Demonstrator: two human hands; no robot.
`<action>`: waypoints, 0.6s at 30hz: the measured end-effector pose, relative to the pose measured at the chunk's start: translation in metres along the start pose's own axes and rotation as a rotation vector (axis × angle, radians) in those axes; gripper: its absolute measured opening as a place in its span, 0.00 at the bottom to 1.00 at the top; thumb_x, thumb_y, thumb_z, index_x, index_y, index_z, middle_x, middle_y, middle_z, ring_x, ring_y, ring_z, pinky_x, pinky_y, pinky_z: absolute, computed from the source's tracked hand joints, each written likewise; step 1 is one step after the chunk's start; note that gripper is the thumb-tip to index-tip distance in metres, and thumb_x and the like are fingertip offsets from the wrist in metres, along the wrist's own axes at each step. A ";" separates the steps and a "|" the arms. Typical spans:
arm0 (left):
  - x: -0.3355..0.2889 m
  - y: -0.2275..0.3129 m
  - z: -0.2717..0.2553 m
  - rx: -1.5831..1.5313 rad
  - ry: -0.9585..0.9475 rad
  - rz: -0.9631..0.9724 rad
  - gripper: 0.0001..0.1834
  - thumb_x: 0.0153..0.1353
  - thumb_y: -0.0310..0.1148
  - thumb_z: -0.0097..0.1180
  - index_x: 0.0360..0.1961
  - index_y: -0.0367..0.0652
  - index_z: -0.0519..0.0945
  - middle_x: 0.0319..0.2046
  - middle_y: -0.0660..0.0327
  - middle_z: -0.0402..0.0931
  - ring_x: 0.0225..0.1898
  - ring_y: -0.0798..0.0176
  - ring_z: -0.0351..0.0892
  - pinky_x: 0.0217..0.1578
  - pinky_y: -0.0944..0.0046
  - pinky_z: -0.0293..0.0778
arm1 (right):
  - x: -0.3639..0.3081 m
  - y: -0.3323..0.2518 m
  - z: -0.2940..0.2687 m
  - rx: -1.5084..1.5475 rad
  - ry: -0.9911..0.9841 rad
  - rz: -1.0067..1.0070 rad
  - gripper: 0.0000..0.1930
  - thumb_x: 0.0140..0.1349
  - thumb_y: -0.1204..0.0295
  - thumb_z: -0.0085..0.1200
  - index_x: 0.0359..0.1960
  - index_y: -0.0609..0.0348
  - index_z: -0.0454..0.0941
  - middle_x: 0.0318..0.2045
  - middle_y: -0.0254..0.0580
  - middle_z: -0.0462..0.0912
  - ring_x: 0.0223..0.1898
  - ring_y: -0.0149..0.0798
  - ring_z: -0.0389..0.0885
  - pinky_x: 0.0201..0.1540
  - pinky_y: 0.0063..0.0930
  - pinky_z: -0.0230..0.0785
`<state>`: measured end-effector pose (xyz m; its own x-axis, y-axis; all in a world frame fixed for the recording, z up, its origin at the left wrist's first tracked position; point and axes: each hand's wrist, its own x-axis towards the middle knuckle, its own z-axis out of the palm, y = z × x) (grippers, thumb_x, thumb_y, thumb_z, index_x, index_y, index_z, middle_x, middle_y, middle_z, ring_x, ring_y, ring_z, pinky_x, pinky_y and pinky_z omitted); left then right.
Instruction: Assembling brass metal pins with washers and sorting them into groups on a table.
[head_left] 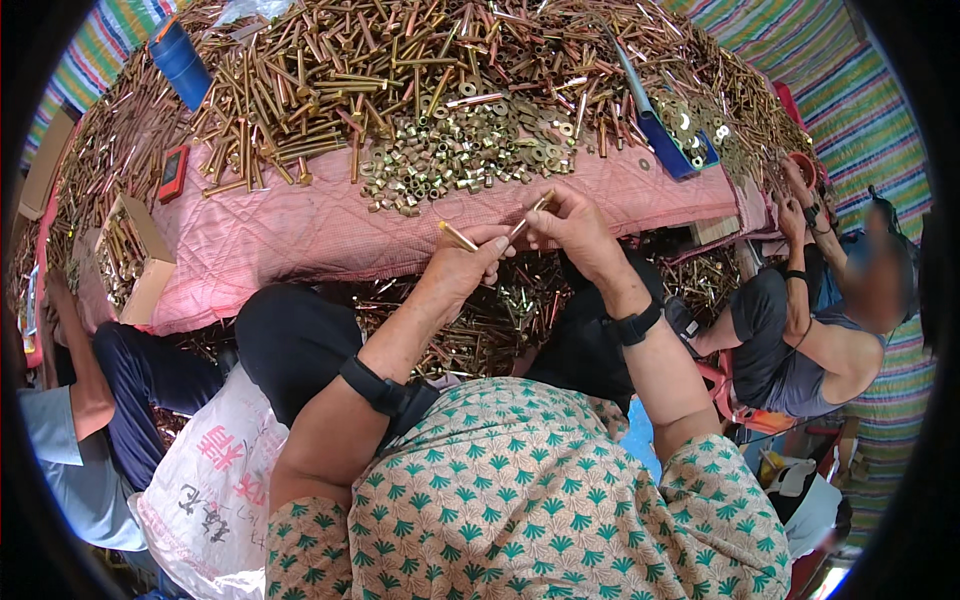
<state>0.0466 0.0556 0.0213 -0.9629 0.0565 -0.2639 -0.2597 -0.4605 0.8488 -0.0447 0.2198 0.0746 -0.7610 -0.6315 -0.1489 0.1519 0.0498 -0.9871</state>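
My left hand [468, 265] is closed around a gold-coloured bolt [457, 236], whose end sticks out to the upper left. Close by on the right, the thumb and fingers of my right hand [580, 235] pinch another gold-coloured metal piece [544, 201], seemingly a bolt. A thin shaft [518, 231] spans the gap between the two hands; which piece it belongs to I cannot tell. Both hands are above the near edge of a pink quilted cloth [270, 245]. Beyond them lies a heap of small nuts [430, 150], with flat washers [545, 152] at its right.
Long bolts [330, 85] are piled across the far side. A blue tray [665, 148] holds washers. A blue cup [181, 66], a red device [174, 174] and a cardboard box [150, 275] stand left. More bolts lie below the cloth's edge. People sit at both sides; a white sack [215, 490] lies left.
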 end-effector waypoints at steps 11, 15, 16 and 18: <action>0.005 0.000 -0.008 -0.181 0.126 0.016 0.08 0.64 0.30 0.52 0.38 0.36 0.77 0.29 0.63 0.75 0.22 0.75 0.65 0.22 0.72 0.63 | 0.073 0.009 -0.040 -1.284 0.437 -0.507 0.08 0.54 0.72 0.57 0.35 0.61 0.81 0.33 0.51 0.78 0.36 0.53 0.77 0.41 0.41 0.70; 0.006 -0.001 -0.009 -0.192 0.130 0.020 0.08 0.64 0.31 0.52 0.37 0.36 0.77 0.29 0.63 0.75 0.22 0.75 0.65 0.22 0.72 0.63 | 0.078 0.013 -0.039 -1.331 0.447 -0.475 0.06 0.55 0.73 0.56 0.33 0.60 0.80 0.32 0.49 0.77 0.36 0.52 0.77 0.41 0.42 0.70; 0.006 0.000 -0.008 -0.191 0.133 0.017 0.08 0.64 0.30 0.52 0.37 0.36 0.77 0.29 0.62 0.75 0.22 0.75 0.65 0.22 0.72 0.63 | 0.078 0.014 -0.038 -1.360 0.466 -0.468 0.06 0.55 0.73 0.55 0.33 0.60 0.80 0.32 0.48 0.77 0.37 0.52 0.77 0.40 0.42 0.70; 0.006 0.000 -0.009 -0.192 0.135 0.014 0.08 0.64 0.30 0.52 0.37 0.35 0.77 0.29 0.62 0.75 0.22 0.75 0.65 0.23 0.72 0.63 | 0.077 0.013 -0.038 -1.391 0.484 -0.461 0.06 0.55 0.74 0.54 0.33 0.60 0.80 0.32 0.48 0.77 0.37 0.51 0.77 0.40 0.41 0.70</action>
<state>0.0418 0.0481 0.0162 -0.9443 -0.0645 -0.3226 -0.2151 -0.6211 0.7537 -0.1250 0.2014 0.0477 -0.7418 -0.5048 0.4415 -0.6251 0.7589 -0.1827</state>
